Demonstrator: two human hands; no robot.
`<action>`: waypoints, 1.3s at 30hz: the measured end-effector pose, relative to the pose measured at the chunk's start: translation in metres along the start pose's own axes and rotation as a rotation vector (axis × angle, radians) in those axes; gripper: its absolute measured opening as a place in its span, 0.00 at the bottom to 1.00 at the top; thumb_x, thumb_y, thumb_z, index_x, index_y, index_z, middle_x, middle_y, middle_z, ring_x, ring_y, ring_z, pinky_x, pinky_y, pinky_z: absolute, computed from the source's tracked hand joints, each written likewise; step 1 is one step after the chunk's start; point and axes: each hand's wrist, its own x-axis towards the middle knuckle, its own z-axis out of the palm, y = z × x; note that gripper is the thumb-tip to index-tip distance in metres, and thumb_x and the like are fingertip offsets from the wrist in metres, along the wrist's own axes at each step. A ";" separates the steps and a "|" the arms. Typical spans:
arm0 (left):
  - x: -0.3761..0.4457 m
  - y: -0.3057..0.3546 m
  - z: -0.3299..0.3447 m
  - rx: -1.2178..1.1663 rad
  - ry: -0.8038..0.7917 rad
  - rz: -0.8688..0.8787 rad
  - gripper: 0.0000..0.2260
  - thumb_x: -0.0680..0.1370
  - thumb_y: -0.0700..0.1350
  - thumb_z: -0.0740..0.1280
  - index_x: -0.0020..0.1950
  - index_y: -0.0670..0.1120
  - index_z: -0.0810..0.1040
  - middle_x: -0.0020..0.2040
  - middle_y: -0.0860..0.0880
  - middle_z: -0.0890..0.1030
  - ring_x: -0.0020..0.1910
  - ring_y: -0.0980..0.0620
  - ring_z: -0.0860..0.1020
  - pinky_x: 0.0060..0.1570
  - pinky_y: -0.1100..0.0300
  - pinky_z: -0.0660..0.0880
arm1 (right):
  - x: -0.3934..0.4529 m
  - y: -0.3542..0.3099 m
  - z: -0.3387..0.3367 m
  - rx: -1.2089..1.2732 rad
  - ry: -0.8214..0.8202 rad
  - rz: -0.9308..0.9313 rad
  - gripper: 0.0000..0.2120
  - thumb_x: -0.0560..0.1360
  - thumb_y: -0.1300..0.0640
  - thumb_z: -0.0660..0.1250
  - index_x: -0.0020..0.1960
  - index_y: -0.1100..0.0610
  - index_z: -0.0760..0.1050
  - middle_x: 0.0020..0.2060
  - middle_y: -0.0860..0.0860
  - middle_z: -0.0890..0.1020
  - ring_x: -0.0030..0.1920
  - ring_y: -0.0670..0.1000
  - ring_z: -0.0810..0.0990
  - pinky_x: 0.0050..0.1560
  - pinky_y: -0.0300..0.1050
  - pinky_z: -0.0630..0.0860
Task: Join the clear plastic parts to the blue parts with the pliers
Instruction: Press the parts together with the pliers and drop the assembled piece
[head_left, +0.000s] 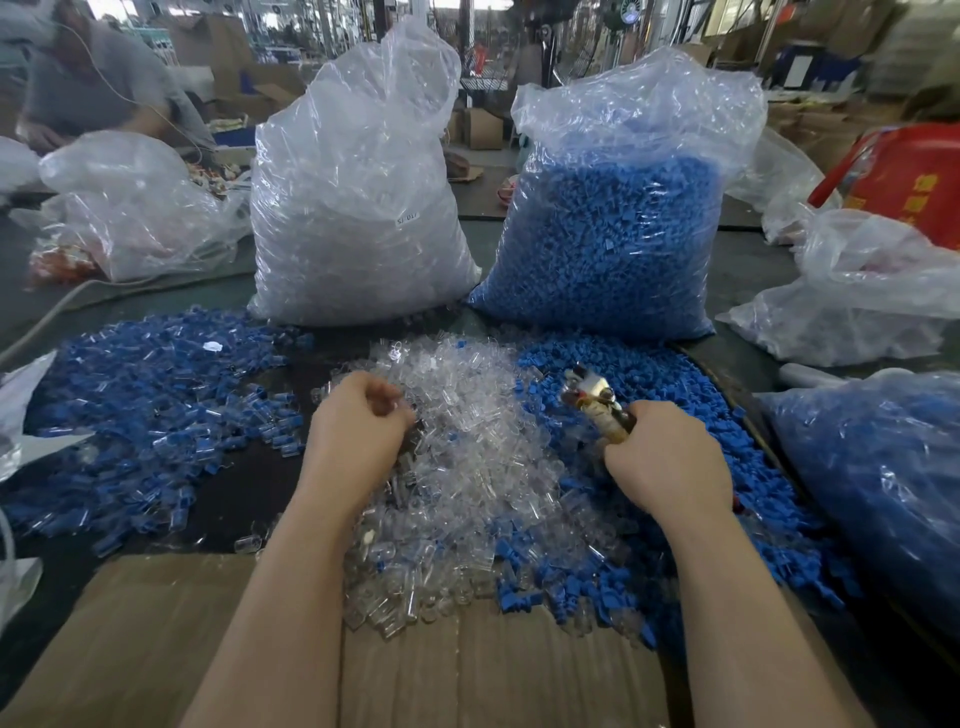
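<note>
Picking stock for one join: the left hand (363, 415) hovers over the loose heap of small clear plastic tube-shaped parts (467, 441) at the middle of the dark table (249, 478), its fingers (387, 400) curled inward; whether a clear piece sits inside them cannot be told from this angle. The right hand (667, 462) grips the handles of the tape-wrapped metal pliers (597, 402), fingers clamped round them, the head pointing up and left over the loose heap of small matte blue plastic parts (675, 415) on the right; how the jaws stand is not clear. Done well, the step likely calls for a single clear piece lifted free of its neighbours, seated square against a blue one, then one firm squeeze without crushing the thin wall. Clear parts: glossy, hollow, light, prone to scatter and slide. Blue parts: opaque, stubby, angular. Joined blue-and-clear pieces (156, 405) lie spread at the left. Behind stand a tall crinkled transparent sack of clear parts (358, 208) and a like sack of blue parts (618, 223), side by side; a third bag of blue stock (883, 478) sits far right. A flat brown corrugated cardboard sheet (208, 639) covers the near edge, under the forearms. Another person (98, 83) works at far left.
</note>
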 end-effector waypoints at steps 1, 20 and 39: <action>-0.001 0.006 0.000 -0.150 -0.009 -0.016 0.07 0.76 0.42 0.72 0.49 0.51 0.76 0.47 0.49 0.83 0.45 0.49 0.83 0.44 0.54 0.80 | 0.001 -0.001 -0.001 0.062 0.006 -0.007 0.07 0.74 0.50 0.70 0.42 0.52 0.75 0.34 0.50 0.78 0.35 0.52 0.76 0.32 0.44 0.70; -0.037 0.057 0.041 -0.631 -0.081 0.010 0.08 0.78 0.36 0.69 0.54 0.45 0.83 0.41 0.49 0.85 0.37 0.60 0.83 0.39 0.70 0.78 | -0.014 -0.039 0.000 0.796 0.151 -0.295 0.05 0.74 0.53 0.73 0.40 0.50 0.78 0.30 0.46 0.79 0.30 0.43 0.74 0.35 0.41 0.74; -0.043 0.055 0.047 -0.295 0.152 0.392 0.04 0.74 0.41 0.74 0.45 0.50 0.85 0.38 0.56 0.84 0.40 0.61 0.83 0.45 0.57 0.82 | -0.021 -0.047 0.000 0.753 0.195 -0.270 0.09 0.74 0.50 0.72 0.39 0.51 0.76 0.28 0.45 0.75 0.29 0.45 0.71 0.33 0.44 0.67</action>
